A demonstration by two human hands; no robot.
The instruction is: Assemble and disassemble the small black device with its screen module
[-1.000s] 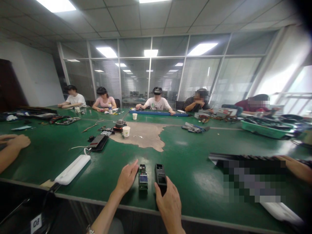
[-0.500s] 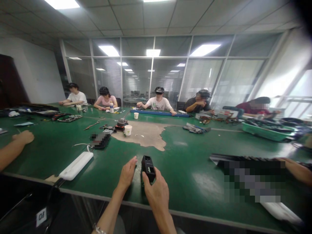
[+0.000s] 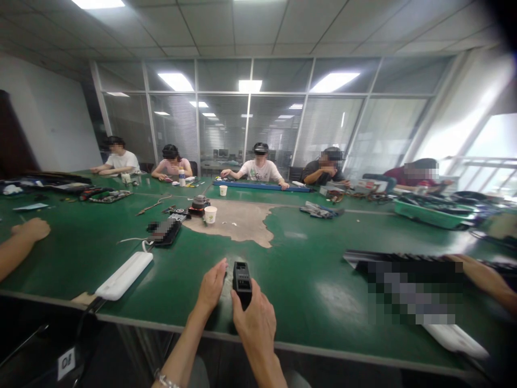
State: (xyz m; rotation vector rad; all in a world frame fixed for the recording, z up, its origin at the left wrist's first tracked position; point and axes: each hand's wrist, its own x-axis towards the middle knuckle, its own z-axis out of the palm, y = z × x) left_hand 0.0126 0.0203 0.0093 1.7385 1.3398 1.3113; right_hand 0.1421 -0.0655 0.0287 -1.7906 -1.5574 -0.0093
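A small black rectangular plastic housing (image 3: 242, 276), with square openings in its upper face, stands over the green table near its front edge. My right hand (image 3: 255, 318) grips its near end, thumb on the left side and fingers round the right. Just left of it, my left hand (image 3: 212, 284) is held edge-on, fingers stretched forward with the palm towards the housing. A narrow gap separates that hand from the housing, and nothing shows in it. The housing's underside is hidden from me.
Left lies a white power strip (image 3: 125, 275), behind it a dark device (image 3: 165, 230). Paper cups (image 3: 210, 215) stand further back. A long black part (image 3: 388, 261) lies right, by a co-worker's hand (image 3: 480, 275). Another co-worker's hand (image 3: 34, 229) rests far left. Several people sit opposite.
The black housing has turned slightly in my right hand, and its openings face me more squarely. My left hand stays nearly in place. The whole view has shifted a little.
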